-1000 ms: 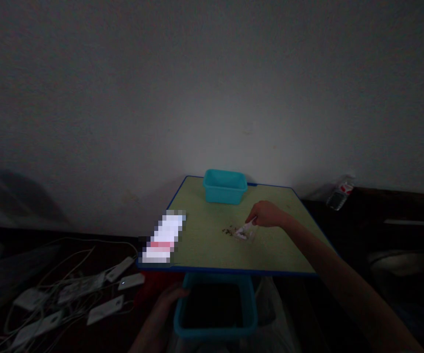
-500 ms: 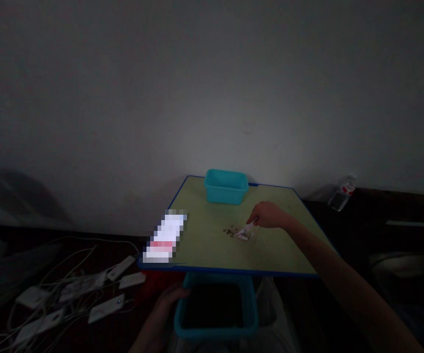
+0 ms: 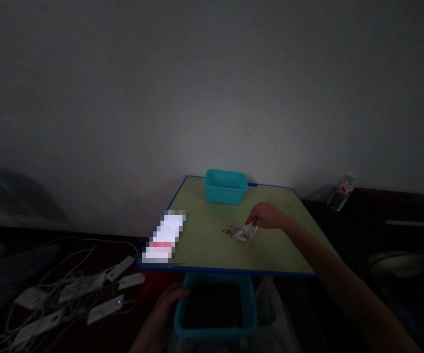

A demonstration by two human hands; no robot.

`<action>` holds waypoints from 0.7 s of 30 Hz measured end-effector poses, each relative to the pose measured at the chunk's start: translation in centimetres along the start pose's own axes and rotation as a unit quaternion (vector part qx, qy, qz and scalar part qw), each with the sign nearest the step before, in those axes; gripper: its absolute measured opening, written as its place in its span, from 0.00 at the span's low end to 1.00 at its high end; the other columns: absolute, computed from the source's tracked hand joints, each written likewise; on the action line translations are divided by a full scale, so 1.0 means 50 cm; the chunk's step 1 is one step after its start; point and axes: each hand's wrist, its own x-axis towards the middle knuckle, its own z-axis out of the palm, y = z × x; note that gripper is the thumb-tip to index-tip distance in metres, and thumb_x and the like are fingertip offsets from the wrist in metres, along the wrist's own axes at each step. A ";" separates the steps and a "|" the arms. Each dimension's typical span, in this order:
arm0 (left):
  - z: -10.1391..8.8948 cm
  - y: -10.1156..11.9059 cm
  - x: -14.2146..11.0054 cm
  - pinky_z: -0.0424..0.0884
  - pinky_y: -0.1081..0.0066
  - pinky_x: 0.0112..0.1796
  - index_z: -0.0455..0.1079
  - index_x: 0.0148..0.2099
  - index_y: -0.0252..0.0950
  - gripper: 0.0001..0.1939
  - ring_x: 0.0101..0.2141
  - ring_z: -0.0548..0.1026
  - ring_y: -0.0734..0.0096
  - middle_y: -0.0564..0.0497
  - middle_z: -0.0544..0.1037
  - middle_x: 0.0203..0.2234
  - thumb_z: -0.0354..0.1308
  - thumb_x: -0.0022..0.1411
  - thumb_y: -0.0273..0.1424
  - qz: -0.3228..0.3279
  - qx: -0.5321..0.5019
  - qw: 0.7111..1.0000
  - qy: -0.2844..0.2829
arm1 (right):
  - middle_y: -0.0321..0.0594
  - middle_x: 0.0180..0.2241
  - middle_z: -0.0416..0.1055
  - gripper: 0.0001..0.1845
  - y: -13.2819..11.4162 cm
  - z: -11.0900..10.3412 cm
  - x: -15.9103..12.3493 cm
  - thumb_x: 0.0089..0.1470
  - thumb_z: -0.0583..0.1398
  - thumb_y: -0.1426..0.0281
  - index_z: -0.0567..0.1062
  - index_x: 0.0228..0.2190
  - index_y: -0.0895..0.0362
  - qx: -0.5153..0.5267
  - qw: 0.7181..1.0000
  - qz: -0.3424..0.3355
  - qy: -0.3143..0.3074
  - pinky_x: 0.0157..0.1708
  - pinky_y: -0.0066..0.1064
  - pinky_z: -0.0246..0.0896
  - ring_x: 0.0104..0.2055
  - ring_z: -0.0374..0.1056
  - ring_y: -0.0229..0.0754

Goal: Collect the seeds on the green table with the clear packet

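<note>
Over the table, my right hand (image 3: pixel 265 215) is closed on a small whitish strip (image 3: pixel 248 228) whose kind I cannot make out. Its lower end meets a clear, crumpled-looking plastic piece (image 3: pixel 242 237) lying on the tabletop. Several small dark bits (image 3: pixel 230 231) are scattered just left of it. Below the table's front edge, my left hand (image 3: pixel 171 297) grips the left rim of a teal plastic bin (image 3: pixel 253 306), thumb over the rim and the other fingers hidden. Inside, the bin is dark and its contents cannot be told.
The pale-topped, blue-edged table (image 3: pixel 204 223) stands against the wall. A second teal bin (image 3: pixel 225 195) sits at its back. A blurred-out bright screen (image 3: pixel 164 237) lies at the left. Power strips (image 3: pixel 105 310) and tangled cables cover the floor at left. A plastic bottle (image 3: pixel 340 193) leans at the right.
My right hand has shifted very slightly left with the whitish strip over the plastic piece. My left hand stays on the bin's rim.
</note>
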 end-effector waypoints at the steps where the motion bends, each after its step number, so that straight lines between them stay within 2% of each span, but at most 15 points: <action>1: -0.001 -0.001 0.001 0.68 0.60 0.38 0.73 0.27 0.34 0.09 0.34 0.76 0.52 0.48 0.80 0.20 0.60 0.37 0.27 -0.007 -0.007 1.000 0.000 | 0.35 0.33 0.75 0.17 -0.001 -0.001 0.001 0.42 0.58 0.71 0.76 0.36 0.45 -0.004 1.000 0.000 -0.001 0.32 0.27 0.55 0.36 0.69 0.42; 10: 0.002 -0.004 0.000 0.69 0.65 0.32 0.74 0.29 0.34 0.09 0.26 0.77 0.59 0.48 0.80 0.20 0.58 0.40 0.25 -0.016 -0.036 0.999 -0.005 | 0.35 0.34 0.75 0.17 -0.012 -0.013 0.012 0.43 0.58 0.71 0.75 0.37 0.45 -0.002 1.000 -0.007 0.000 0.32 0.27 0.55 0.35 0.69 0.42; 14: 0.002 -0.006 0.000 0.69 0.65 0.31 0.74 0.29 0.34 0.10 0.26 0.77 0.59 0.49 0.81 0.22 0.59 0.39 0.25 -0.007 -0.024 1.000 0.011 | 0.35 0.34 0.75 0.17 -0.018 -0.017 0.024 0.43 0.57 0.71 0.75 0.37 0.45 -0.002 1.000 -0.005 -0.005 0.32 0.27 0.55 0.36 0.69 0.42; 18: 0.001 -0.007 0.000 0.68 0.62 0.31 0.75 0.31 0.34 0.12 0.27 0.77 0.55 0.48 0.81 0.22 0.59 0.38 0.27 -0.010 -0.027 1.000 0.002 | 0.35 0.33 0.75 0.18 -0.026 -0.017 0.033 0.43 0.57 0.73 0.75 0.37 0.45 -0.001 1.000 -0.024 0.001 0.31 0.27 0.54 0.35 0.69 0.41; 21: -0.001 -0.006 0.000 0.69 0.65 0.31 0.74 0.28 0.35 0.10 0.26 0.76 0.59 0.50 0.80 0.20 0.60 0.37 0.26 -0.012 -0.044 0.999 -0.001 | 0.35 0.33 0.75 0.18 -0.033 -0.017 0.032 0.43 0.56 0.73 0.75 0.37 0.45 0.000 0.999 -0.042 0.004 0.30 0.27 0.53 0.35 0.69 0.41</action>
